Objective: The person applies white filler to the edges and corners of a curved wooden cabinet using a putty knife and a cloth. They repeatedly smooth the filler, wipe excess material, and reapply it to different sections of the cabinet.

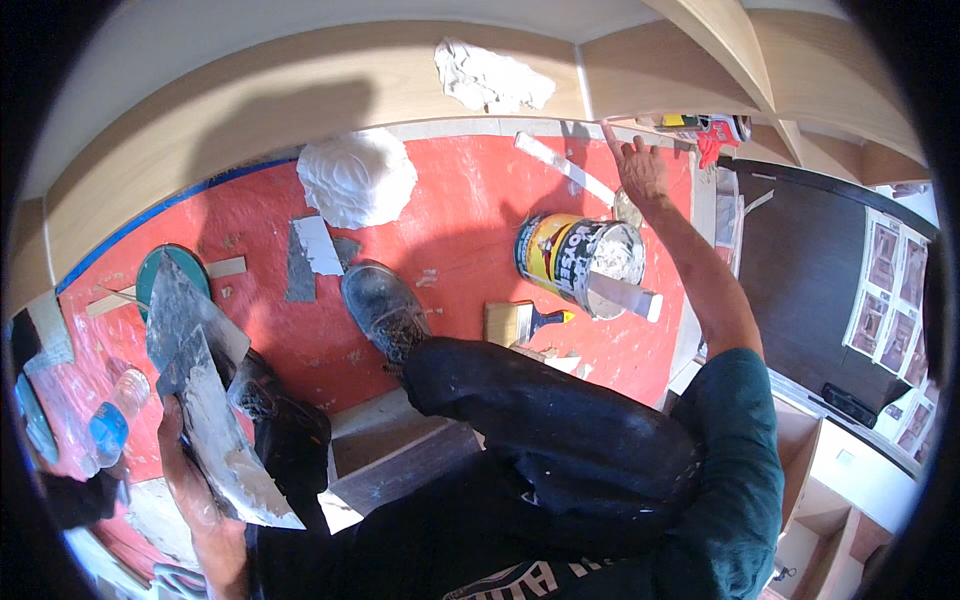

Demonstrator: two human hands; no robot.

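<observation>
My left hand (190, 475) is closed on grey, putty-smeared flat plates (215, 390) that look like filling knives; their handles are hidden. The plates reach over my left shoe toward a round green lid (150, 275). My right arm stretches forward, and a fingertip of my right hand (643, 172) touches the lower edge of the wooden panel (400, 65) close to a pale vertical joint. The other fingers are partly bent, with nothing visible in them. Below that hand, an open paint can (555, 255) with a yellow and black label lies tilted, a flat blade (625, 297) across its mouth.
Red sheeting (480, 180) covers the floor. On it are a mound of white material (357, 178), a paintbrush (520, 322), a pale strip (565, 168) and grey and white pieces (318, 247). A bottle (118, 410) lies left; crumpled white cloth or paper (490, 77) is against the panel.
</observation>
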